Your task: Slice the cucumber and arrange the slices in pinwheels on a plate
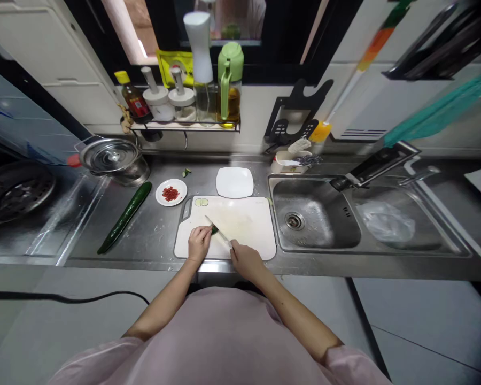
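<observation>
A white cutting board (248,224) lies on the steel counter in front of me. My left hand (199,243) is curled over a short green cucumber piece (215,230) near the board's front left. My right hand (245,260) grips the handle of a knife (218,230), whose blade lies across the board and meets the cucumber piece. Two thin cucumber slices (201,202) rest at the board's back left corner.
A whole cucumber (125,216) lies left of the board, beside a small plate of red chilli bits (170,192). An empty white square plate (234,182) sits behind the board. A lidded pot (114,159) stands at the back left, a sink (316,216) on the right.
</observation>
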### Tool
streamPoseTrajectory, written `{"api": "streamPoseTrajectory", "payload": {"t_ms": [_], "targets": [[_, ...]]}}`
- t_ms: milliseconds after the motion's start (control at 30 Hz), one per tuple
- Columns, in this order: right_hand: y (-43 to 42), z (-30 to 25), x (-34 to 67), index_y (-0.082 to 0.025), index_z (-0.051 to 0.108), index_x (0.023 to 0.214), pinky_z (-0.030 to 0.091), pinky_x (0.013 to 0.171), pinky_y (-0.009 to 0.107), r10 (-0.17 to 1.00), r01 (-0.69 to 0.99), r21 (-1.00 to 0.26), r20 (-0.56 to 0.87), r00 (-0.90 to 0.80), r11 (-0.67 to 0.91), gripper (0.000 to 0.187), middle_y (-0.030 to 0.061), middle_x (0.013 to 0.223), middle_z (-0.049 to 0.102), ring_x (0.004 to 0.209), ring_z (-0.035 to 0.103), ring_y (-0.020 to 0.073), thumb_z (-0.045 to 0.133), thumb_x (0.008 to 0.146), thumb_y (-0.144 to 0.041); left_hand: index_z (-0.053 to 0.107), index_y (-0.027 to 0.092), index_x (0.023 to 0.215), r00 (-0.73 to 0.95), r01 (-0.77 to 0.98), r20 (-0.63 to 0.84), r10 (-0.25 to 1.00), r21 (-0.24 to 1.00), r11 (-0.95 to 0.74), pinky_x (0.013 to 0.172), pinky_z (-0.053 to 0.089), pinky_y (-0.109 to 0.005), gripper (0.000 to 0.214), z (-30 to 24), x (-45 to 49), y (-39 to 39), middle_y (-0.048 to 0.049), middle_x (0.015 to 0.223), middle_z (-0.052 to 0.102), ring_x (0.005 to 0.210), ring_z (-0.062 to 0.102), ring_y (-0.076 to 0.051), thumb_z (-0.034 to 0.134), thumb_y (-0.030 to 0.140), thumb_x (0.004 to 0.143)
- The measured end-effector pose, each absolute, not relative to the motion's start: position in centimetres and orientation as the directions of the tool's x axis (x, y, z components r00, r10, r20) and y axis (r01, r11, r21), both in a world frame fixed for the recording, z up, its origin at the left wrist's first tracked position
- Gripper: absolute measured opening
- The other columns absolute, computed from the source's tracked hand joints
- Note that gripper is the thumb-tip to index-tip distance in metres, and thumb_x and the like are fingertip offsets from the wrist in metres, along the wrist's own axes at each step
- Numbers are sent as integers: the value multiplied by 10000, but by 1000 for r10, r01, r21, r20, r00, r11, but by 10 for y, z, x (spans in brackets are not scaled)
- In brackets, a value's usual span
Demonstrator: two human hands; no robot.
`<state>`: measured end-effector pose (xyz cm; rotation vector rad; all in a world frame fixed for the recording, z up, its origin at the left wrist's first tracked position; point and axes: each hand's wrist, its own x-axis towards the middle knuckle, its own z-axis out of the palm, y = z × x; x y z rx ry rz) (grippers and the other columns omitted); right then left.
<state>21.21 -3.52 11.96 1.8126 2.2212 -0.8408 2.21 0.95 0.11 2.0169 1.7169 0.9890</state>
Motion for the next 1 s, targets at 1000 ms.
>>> {"api": "streamPoseTrajectory", "payload": {"t_ms": [1000], "targets": [[-26, 114, 200, -171, 476, 1098, 400, 626, 283, 824, 938, -320, -490, -285, 134, 228, 111, 908, 695, 804, 666, 228, 311, 940, -177, 687, 218, 953, 63, 726, 436, 898, 597, -341, 810, 473, -341, 195, -6, 22, 13, -65, 889, 654, 872, 583, -183, 497, 240, 916]]}}
